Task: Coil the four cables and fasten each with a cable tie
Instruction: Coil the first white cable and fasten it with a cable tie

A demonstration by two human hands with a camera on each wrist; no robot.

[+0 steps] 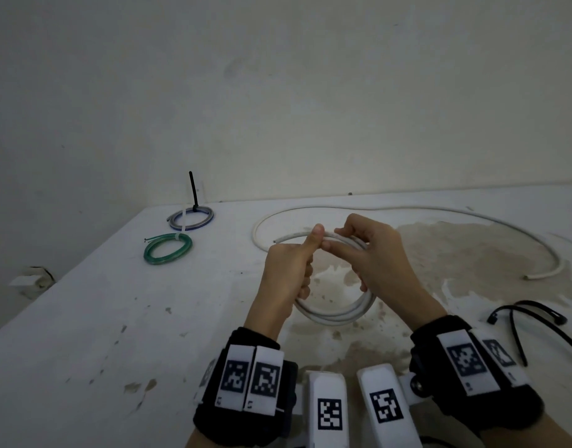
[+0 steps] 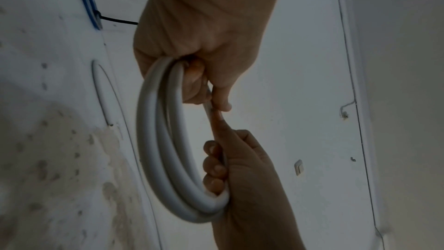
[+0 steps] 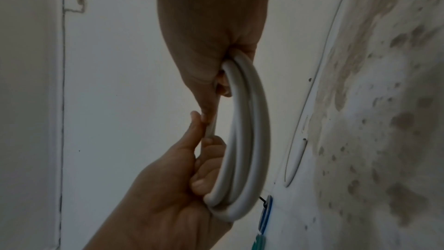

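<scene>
**Midway through the third coil**

Nearest, both hands hold a white cable coil (image 1: 338, 313) above the table (image 1: 84, 318). The left hand (image 1: 289, 270) has its fingers curled round the left side of the loops, thumb raised against the top strand; the right hand (image 1: 371, 253) clamps the right side, its forefinger reaching across to meet that thumb. Several turns are gathered, and one short end pokes out leftward past the left thumb.

To do this step well, I judge the left hand should pin the stacked turns while the right feeds each new loop at matching width, so the stiff cable does not spring apart before a tie goes on.

Right of the hands lie loose black cable ties (image 1: 517, 321). Beyond, an uncoiled white cable (image 1: 439, 215) curves across the stained surface. Farther left, a green coil (image 1: 168, 252) and a blue-grey coil (image 1: 190, 218) lie already tied. No containers are in view.
</scene>
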